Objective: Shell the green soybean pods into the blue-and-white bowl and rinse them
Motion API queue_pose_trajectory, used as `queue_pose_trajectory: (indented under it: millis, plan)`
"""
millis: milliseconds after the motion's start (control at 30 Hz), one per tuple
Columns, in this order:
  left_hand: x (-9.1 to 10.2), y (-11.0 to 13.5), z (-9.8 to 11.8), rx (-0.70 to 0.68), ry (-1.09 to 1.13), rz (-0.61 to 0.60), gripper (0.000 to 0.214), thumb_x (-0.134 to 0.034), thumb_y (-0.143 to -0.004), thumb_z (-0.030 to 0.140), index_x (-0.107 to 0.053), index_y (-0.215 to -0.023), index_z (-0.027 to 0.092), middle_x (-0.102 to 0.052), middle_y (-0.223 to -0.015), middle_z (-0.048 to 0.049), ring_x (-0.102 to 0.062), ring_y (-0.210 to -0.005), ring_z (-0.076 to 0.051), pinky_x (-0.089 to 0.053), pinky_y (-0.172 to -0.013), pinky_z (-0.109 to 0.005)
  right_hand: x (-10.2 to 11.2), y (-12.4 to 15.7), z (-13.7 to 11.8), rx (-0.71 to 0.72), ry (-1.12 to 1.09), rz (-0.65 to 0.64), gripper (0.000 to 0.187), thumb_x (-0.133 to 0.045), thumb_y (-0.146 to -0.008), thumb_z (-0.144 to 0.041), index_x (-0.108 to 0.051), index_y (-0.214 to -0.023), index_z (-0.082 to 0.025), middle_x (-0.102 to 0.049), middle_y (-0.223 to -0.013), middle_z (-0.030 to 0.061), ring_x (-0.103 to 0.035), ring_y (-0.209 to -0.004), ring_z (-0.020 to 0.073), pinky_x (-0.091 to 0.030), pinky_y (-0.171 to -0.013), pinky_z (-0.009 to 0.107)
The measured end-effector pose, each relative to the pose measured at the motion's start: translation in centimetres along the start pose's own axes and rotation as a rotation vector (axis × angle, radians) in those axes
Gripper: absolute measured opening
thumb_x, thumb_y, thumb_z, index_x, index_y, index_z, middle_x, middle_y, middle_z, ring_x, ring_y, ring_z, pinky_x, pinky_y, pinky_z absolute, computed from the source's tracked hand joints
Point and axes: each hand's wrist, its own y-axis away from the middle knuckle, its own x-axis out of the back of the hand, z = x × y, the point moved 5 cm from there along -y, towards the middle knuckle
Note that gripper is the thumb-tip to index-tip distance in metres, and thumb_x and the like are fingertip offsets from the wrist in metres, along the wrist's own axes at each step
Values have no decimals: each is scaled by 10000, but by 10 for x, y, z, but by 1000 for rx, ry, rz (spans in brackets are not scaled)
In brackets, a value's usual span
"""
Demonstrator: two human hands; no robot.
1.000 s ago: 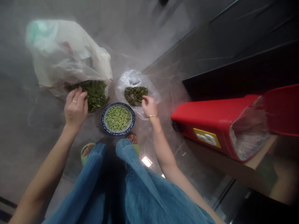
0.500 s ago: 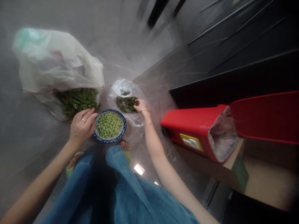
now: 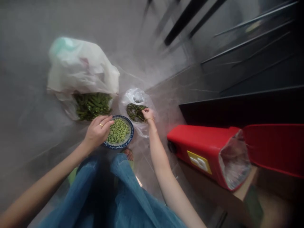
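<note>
A blue-and-white bowl [image 3: 132, 134] of shelled green beans [image 3: 118, 130] stands on the floor in front of my feet. My left hand [image 3: 99, 129] is over its left rim, fingers bent and drawn together; what they hold, if anything, is hidden. Reaching into a small clear plastic bag [image 3: 129, 96], my right hand [image 3: 148, 114] has its fingertips pinched among dark green pods [image 3: 135, 111]. I cannot make out what is between them. Left of the bowl, a large white plastic bag [image 3: 80, 71] lies with its mouth towards me, showing many green bean pods [image 3: 93, 106].
To the right, a red bin [image 3: 201, 136] with a clear liner lies on its side on a cardboard box [image 3: 248, 183], its lid hanging out. Dark legs [image 3: 185, 22] of furniture rise from the grey tiled floor [image 3: 26, 95] at the back. My jeans-clad knees are close below the bowl.
The whole view has shifted, so the bags, bowl and bin sit further right and lower. My left hand has moved further over the bowl. My right hand stays at the small bag's pods.
</note>
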Motion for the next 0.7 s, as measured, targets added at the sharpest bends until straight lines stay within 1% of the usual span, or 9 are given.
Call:
queue_pose_trajectory:
  millis: [133,233,333,433,500,567,633,700]
  plan:
    - [-2,2,0,34,37,1,233,-502,-858,79,-627,-1043,146,-680,-1156,-110,-584,-1067,-238,-480,-944,-408,5,2,2,-20,-46,14,117,-569,-654,-264,-600,-690,-157,-648,-675,30,-588,-672,152,-483,-724,281]
    - [-4,3,1,59,83,-1,249,-486,-861,75,-633,-1044,157,-681,-1154,-107,-584,-1060,-228,-479,-940,-400,6,4,2,-35,-67,21,156,-630,-612,-307,-587,-655,-163,-614,-615,16,-559,-631,156,-475,-703,297]
    - [-4,4,2,71,113,-6,254,-477,-863,74,-640,-1037,163,-684,-1147,-103,-586,-1053,-227,-481,-933,-405,4,3,-1,-39,-106,7,177,-670,-566,-310,-573,-611,-170,-578,-559,-8,-529,-594,147,-463,-673,296]
    - [-4,5,3,82,149,-21,258,-476,-863,79,-646,-1035,169,-685,-1152,-101,-594,-1049,-228,-487,-931,-416,6,2,-7,-16,-188,-8,208,-653,-604,-350,-579,-655,-162,-606,-601,-8,-531,-621,131,-462,-665,271]
    - [-5,6,3,91,160,-21,254,-475,-864,83,-647,-1028,175,-688,-1148,-96,-603,-1041,-230,-494,-928,-420,14,6,-10,-1,-248,-9,242,-639,-637,-382,-583,-703,-156,-640,-665,5,-551,-662,128,-468,-678,263]
    - [-5,7,3,105,164,-14,239,-473,-871,84,-638,-1021,171,-691,-1139,-94,-619,-1016,-229,-507,-914,-412,23,17,-12,-4,-301,-9,265,-626,-667,-405,-576,-753,-159,-665,-716,15,-568,-672,124,-474,-668,260]
    - [-5,8,3,128,194,0,220,-477,-885,92,-620,-1038,159,-699,-1111,-94,-639,-982,-220,-522,-898,-391,28,37,-15,-30,-431,-48,280,-642,-676,-409,-570,-807,-172,-686,-752,17,-585,-649,119,-480,-635,256]
    - [-5,7,5,167,250,11,211,-494,-905,129,-594,-1089,155,-709,-1067,-89,-659,-957,-206,-539,-876,-358,24,66,-22,-78,-703,-157,321,-710,-641,-379,-586,-869,-190,-712,-796,12,-613,-645,115,-496,-627,253]
